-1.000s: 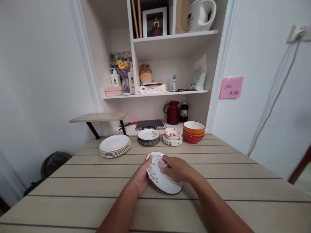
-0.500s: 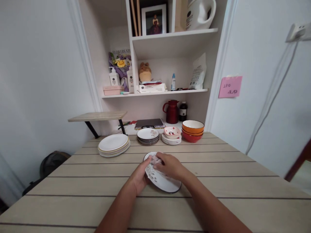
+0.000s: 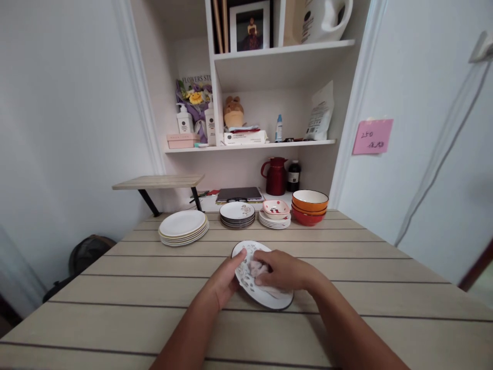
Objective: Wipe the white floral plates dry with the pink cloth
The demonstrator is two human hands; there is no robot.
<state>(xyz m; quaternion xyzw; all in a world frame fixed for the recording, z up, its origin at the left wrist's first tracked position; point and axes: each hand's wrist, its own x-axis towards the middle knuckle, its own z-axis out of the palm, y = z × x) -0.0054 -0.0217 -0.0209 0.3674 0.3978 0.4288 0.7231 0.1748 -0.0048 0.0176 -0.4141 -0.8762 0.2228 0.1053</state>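
Note:
A white plate (image 3: 248, 252) with a dark rim and a floral pattern is tilted above the table, its face toward me. My left hand (image 3: 227, 280) grips its left edge, thumb on the face and the other fingers hidden underneath. Bunched in my right hand (image 3: 283, 270) is a pale cloth (image 3: 259, 268), pressed against the middle of the plate. Part of the cloth trails under my right palm toward the plate's lower right.
Along the table's (image 3: 154, 288) back stand a stack of large white plates (image 3: 183, 226), dark-rimmed plates (image 3: 236, 211), small plates (image 3: 274, 222) topped by a patterned bowl (image 3: 276, 208), and orange and red bowls (image 3: 310, 205). A raised wooden shelf (image 3: 159, 181) is at the left.
My right hand and the cloth have slid from the plate's upper part toward its middle right, uncovering more of the pattern. My view has shifted slightly.

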